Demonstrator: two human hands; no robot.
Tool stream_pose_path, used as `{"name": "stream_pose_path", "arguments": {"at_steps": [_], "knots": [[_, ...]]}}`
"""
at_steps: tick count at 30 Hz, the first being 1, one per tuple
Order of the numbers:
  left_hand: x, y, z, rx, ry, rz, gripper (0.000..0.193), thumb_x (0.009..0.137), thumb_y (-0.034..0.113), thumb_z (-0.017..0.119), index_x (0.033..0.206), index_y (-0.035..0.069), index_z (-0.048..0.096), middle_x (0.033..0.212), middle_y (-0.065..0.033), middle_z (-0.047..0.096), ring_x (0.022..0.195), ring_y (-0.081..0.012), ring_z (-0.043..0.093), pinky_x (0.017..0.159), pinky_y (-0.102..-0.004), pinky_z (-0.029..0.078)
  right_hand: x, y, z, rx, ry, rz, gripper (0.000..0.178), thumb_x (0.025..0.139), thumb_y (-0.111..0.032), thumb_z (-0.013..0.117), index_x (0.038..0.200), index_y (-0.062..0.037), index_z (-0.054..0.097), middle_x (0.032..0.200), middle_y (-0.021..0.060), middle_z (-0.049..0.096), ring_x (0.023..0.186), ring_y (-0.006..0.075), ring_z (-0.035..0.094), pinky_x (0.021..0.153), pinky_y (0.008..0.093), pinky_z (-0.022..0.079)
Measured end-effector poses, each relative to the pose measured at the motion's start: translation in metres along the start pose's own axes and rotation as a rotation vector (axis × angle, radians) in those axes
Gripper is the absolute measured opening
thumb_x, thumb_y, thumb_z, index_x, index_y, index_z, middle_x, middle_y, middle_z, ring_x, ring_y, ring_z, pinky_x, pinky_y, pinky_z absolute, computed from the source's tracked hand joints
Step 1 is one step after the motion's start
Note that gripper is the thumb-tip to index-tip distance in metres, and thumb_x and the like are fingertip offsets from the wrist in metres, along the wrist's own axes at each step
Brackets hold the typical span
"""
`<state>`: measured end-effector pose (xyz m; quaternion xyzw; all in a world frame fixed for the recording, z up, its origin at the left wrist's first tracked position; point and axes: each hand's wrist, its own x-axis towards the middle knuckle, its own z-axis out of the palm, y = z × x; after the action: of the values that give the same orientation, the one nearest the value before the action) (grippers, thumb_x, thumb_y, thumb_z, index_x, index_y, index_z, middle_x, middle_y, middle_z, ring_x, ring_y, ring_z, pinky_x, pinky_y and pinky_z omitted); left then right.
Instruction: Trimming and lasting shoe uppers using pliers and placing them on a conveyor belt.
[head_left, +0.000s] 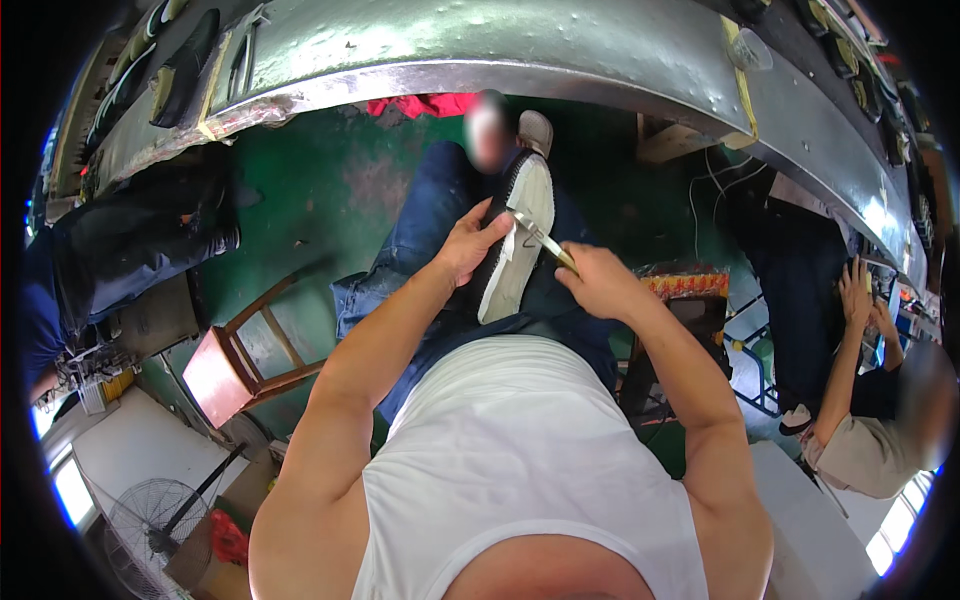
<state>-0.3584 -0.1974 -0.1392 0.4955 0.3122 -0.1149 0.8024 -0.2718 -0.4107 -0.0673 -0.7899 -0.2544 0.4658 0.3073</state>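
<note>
A shoe (520,270) with a dark upper and an off-white sole lies over my lap, sole facing up. My left hand (470,247) is closed around its dark side, with the thumb on the edge of the sole. My right hand (600,282) grips a slim metal hand tool (541,238) with a yellowish handle; its exact kind is hard to make out. The tool's far end touches the sole near my left thumb. A small white flap or strip (509,243) shows on the sole beside that end.
A metal-topped bench (480,40) curves across the far side, with several shoes (185,70) at its left end. A wooden stool (225,375) stands left on the green floor (290,230). At lower left is a fan (150,530). Another person (870,430) works at right.
</note>
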Motion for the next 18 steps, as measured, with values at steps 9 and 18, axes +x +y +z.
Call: {"name": "stream_pose_path", "arguments": {"at_steps": [9, 18], "knots": [[-0.001, 0.015, 0.014, -0.032, -0.009, -0.048, 0.078, 0.085, 0.043, 0.076, 0.143, 0.002, 0.044, 0.129, -0.0106, 0.059, 0.121, -0.0196, 0.054, 0.101, -0.0364, 0.045, 0.013, 0.034, 0.046, 0.693, -0.013, 0.127, 0.022, 0.094, -0.02, 0.063, 0.109, -0.003, 0.063, 0.078, 0.0018, 0.063, 0.069, 0.01, 0.058, 0.056, 0.0245, 0.044], [0.013, 0.021, 0.024, 0.169, 0.071, -0.121, 0.072, 0.083, 0.033, 0.077, 0.139, -0.002, 0.048, 0.116, -0.0145, 0.067, 0.102, -0.022, 0.066, 0.088, -0.0347, 0.053, 0.015, 0.075, -0.029, 0.996, -0.559, 0.133, 0.045, 0.094, -0.019, 0.063, 0.129, 0.007, 0.051, 0.116, 0.0181, 0.066, 0.102, 0.0272, 0.069, 0.07, 0.0337, 0.062]]}}
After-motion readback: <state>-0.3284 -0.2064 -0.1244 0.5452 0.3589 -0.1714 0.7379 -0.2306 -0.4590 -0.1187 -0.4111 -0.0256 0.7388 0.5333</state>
